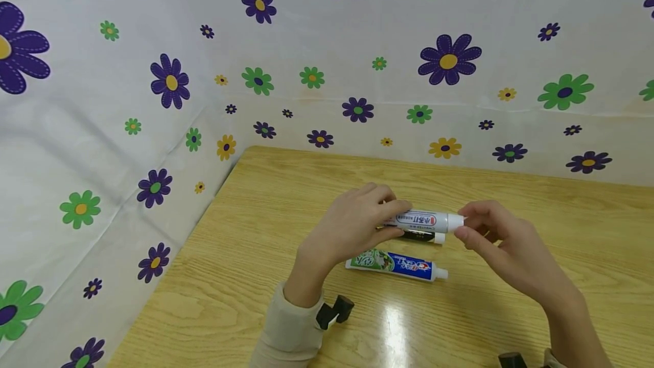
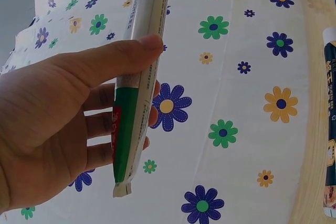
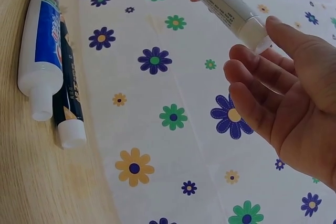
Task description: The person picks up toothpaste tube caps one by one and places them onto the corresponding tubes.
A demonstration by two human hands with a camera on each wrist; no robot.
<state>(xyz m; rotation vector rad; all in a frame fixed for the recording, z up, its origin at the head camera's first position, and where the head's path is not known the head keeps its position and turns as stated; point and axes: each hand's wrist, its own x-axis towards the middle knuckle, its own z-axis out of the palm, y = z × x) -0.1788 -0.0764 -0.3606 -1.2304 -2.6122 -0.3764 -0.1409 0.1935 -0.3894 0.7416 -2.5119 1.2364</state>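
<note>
My left hand [image 1: 352,221] grips a grey and green toothpaste tube [image 2: 140,82] around its body, the thumb lying along one side and fingers behind. In the head view, the tube is held sideways above the table, its white cap [image 1: 456,222] pointing right. At that cap is my right hand [image 1: 516,251], with thumb and fingertips pinching its sides. Under the held tube lies a black toothpaste tube [image 1: 421,236], partly covered by it in the head view. Nearer to me, a blue and green toothpaste tube [image 1: 403,264] lies with its white cap to the right.
The wooden table [image 1: 245,254] spreads beneath both hands. A white cloth with printed flowers [image 1: 378,33] stands behind the table and along its left side. Dark wrist-camera parts [image 1: 334,311] sit at the left sleeve.
</note>
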